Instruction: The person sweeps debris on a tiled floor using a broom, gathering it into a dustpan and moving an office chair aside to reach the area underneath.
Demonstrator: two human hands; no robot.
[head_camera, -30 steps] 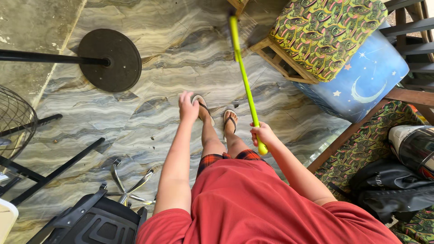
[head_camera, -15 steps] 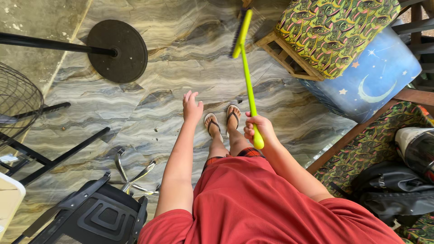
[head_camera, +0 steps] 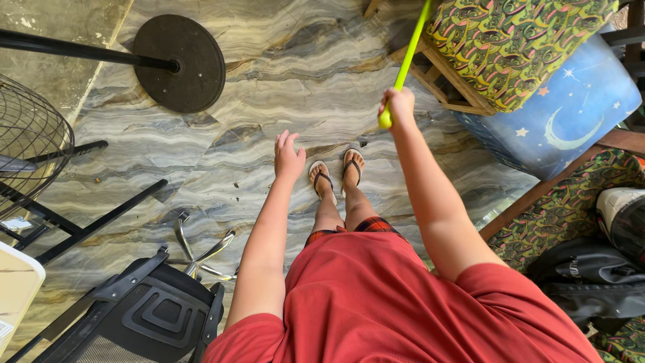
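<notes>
The right hand [head_camera: 399, 104] has its fingers wrapped tight around the lower end of a yellow-green pole [head_camera: 406, 62], which slants up toward the wooden frame [head_camera: 449, 79] under the patterned cushion [head_camera: 510, 40] at the floor's upper right edge. The left hand [head_camera: 287, 156] hangs empty, fingers loosely spread, above the marble floor [head_camera: 269, 81]. A one-handed grip so near the pole's tip gives little leverage, so the far end, out of view, could swing and strike that frame.

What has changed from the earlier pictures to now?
The right hand pushed forward and up with the yellow-green broom handle, away from the body, toward the wooden chair. The brush end is now out of view. The left hand stayed open and empty above the marble floor; the feet in sandals did not move.
</notes>
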